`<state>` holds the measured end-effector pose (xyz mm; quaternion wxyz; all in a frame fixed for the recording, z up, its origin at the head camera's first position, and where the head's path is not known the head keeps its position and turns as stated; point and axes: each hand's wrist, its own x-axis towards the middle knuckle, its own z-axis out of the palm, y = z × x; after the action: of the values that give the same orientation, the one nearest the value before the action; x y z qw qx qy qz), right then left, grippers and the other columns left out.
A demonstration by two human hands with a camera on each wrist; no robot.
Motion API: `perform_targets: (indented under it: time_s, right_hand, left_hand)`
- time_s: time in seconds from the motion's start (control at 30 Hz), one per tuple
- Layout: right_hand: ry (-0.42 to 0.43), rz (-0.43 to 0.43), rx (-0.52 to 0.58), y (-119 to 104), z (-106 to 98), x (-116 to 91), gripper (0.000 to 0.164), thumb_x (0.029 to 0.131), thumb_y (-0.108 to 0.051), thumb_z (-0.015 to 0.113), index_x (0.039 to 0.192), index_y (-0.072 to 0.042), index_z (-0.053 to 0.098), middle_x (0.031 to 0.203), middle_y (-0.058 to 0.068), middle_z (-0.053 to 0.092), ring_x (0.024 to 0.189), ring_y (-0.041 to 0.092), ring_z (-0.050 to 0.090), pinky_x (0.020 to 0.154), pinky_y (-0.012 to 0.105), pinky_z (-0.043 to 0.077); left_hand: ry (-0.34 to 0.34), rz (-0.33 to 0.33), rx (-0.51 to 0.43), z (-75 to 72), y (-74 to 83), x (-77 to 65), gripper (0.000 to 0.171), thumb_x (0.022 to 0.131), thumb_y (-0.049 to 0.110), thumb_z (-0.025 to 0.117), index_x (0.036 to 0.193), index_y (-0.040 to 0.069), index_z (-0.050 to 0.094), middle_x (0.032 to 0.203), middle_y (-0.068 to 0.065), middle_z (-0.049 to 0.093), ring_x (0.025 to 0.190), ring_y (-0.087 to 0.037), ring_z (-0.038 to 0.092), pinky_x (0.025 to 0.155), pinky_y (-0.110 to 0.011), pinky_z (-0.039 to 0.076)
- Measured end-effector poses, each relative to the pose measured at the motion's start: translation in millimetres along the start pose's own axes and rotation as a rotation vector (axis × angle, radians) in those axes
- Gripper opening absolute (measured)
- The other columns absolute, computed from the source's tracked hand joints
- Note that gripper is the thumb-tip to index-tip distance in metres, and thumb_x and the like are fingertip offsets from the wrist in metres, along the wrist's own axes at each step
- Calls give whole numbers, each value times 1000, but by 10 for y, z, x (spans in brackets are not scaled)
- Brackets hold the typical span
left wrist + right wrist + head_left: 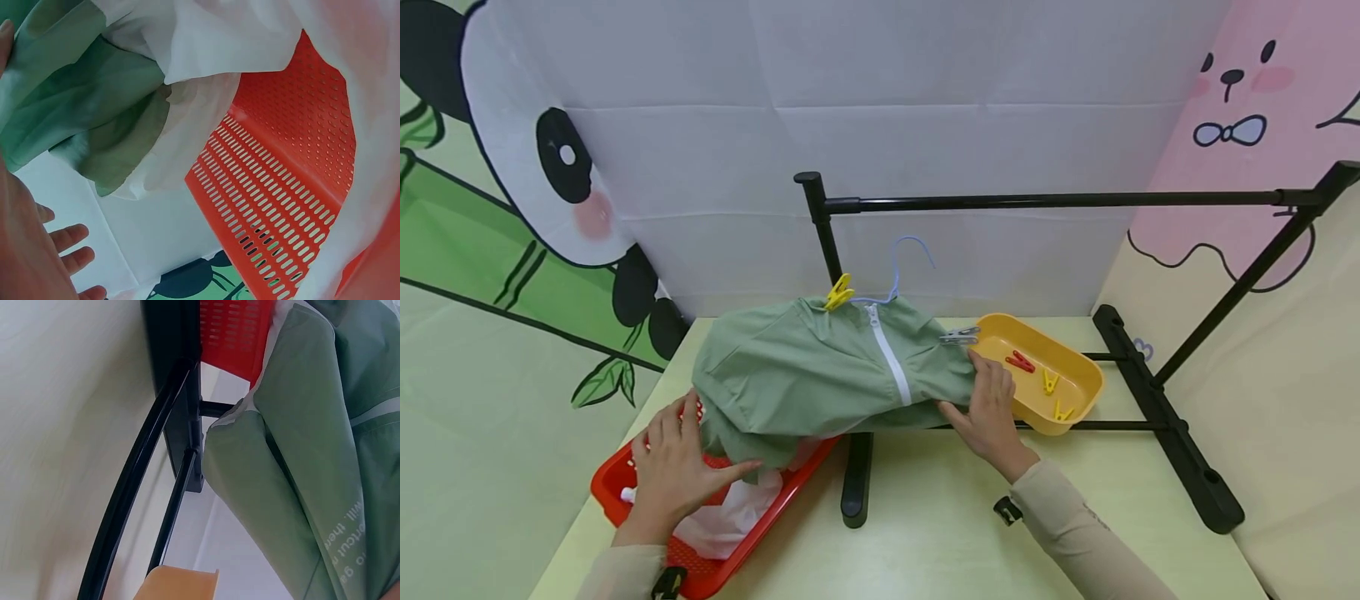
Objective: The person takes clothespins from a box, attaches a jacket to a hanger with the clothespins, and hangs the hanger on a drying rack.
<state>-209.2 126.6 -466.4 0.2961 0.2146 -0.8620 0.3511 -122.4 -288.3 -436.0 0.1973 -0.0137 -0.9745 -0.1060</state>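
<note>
A green jacket [820, 375] with a white zipper sits on a blue hanger [896, 275], whose hook stands below the rack's top rail, apart from it. A yellow clothespin [839, 292] is clipped near the collar, a grey clothespin [960, 336] at the right shoulder. My left hand [673, 467] is spread at the jacket's left side above the red basket; the left wrist view shows its fingers [70, 237] extended, holding nothing. My right hand [991, 417] touches the jacket's right side, thumb in front, fingers along the edge; the right wrist view barely shows it.
A red perforated basket [790, 492] with white cloth inside stands at the front left. Right of the jacket is a yellow tray [1086, 367] with red and yellow clothespins. The black rack [1037, 202] spans the table, its right foot [1172, 425] near the table's right edge.
</note>
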Motion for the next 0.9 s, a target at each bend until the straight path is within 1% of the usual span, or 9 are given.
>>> perform_targets:
  time_s: [0.13, 0.3, 0.47, 0.67, 0.73, 0.9]
  right_hand:
    - [-8, 22, -15, -22, -13, -5, 81, 80, -20, 78, 141, 8, 31, 120, 28, 39, 101, 41, 34, 85, 51, 25]
    - [-11, 51, -18, -27, -14, -21, 81, 81, -21, 78, 141, 7, 32, 120, 27, 39, 99, 39, 34, 84, 50, 25]
    - [-27, 87, -6, -42, -25, -36, 81, 82, -21, 78, 141, 7, 31, 121, 27, 38, 101, 40, 33, 85, 51, 25]
    - [-36, 118, -4, -46, -41, -52, 80, 82, -19, 78, 141, 8, 30, 122, 27, 38, 102, 40, 32, 86, 51, 25]
    - [-34, 122, -6, -43, -40, -59, 81, 82, -19, 78, 141, 8, 30, 121, 27, 38, 102, 40, 33, 87, 51, 25]
    - [-35, 144, -2, -43, -55, -67, 81, 82, -18, 79, 141, 8, 31, 120, 28, 39, 101, 40, 33, 87, 51, 25]
  left_hand:
    - [-33, 1, 14, 1, 9, 3, 131, 60, 69, 79, 153, -3, 21, 136, -33, 36, 123, -50, 33, 91, -70, 25]
    - [-90, 2, 47, -16, 35, 0, 128, 61, 72, 77, 150, -5, 26, 133, -34, 38, 123, -50, 34, 92, -69, 26]
    - [-154, 4, 63, -36, 68, 20, 132, 61, 79, 72, 151, -5, 24, 137, -34, 37, 125, -51, 33, 95, -71, 24]
    - [-225, -13, 82, -55, 119, 68, 138, 59, 88, 65, 151, -6, 24, 142, -35, 33, 129, -55, 28, 96, -74, 21]
    - [-239, -18, 87, -46, 130, 87, 140, 58, 89, 64, 151, -6, 23, 143, -36, 32, 129, -56, 27, 96, -75, 20]
    - [-271, -18, 78, -35, 160, 132, 139, 60, 88, 65, 151, -8, 22, 142, -38, 32, 130, -57, 26, 96, -76, 18]
